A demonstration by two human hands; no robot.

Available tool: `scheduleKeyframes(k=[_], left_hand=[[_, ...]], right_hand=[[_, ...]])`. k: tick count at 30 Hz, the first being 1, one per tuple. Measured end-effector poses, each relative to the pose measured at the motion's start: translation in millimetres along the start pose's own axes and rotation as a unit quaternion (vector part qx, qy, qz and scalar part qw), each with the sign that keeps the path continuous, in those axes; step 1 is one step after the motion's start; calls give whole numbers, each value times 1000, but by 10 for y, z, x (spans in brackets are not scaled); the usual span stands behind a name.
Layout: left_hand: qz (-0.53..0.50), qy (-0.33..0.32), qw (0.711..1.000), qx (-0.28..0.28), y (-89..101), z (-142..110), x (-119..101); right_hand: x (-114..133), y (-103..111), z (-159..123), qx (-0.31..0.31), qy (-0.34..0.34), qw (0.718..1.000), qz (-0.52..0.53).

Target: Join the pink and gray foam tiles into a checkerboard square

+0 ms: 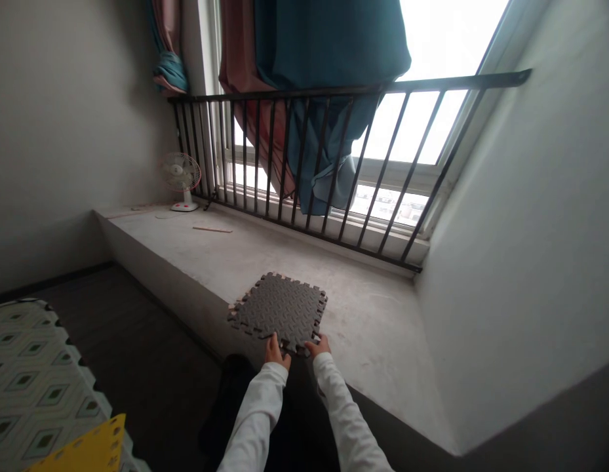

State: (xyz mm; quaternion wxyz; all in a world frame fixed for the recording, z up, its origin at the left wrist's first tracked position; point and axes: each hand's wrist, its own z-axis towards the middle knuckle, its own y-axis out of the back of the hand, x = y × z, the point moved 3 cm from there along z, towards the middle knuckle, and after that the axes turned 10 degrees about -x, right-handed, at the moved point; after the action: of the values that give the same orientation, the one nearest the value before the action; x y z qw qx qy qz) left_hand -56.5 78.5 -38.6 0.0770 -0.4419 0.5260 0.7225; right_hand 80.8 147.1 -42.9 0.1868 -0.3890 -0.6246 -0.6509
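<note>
the left hand (276, 351) and the right hand (318, 345) are grasping the near edge of a dark grey interlocking foam floor tile (279, 311), and their spacing appears to be keeping the tile supported from both sides. the tile is lying flat at the front edge of the concrete ledge (368, 334), showing toothed borders and a raised tread pattern, while a black metal window railing (333, 88) is running along the rear edge.

Foam puzzle mat (279, 311) on the concrete ledge (363, 341), desk fan (181, 174) to its left, iron railing (284, 93) behind.
</note>
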Motion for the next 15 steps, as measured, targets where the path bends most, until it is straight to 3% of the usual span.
scheduleKeyframes(k=[3, 10, 15], left_hand=[[-12, 4, 999, -31, -21, -1, 11], [-44, 5, 992, -120, 15, 29, 76], [-44, 10, 993, -112, -53, 73, 151]], right_hand=[[50, -14, -27, -20, -40, 999, 5], [256, -46, -18, -7, -44, 997, -56], [351, -227, 156, -7, 1, 999, -43]])
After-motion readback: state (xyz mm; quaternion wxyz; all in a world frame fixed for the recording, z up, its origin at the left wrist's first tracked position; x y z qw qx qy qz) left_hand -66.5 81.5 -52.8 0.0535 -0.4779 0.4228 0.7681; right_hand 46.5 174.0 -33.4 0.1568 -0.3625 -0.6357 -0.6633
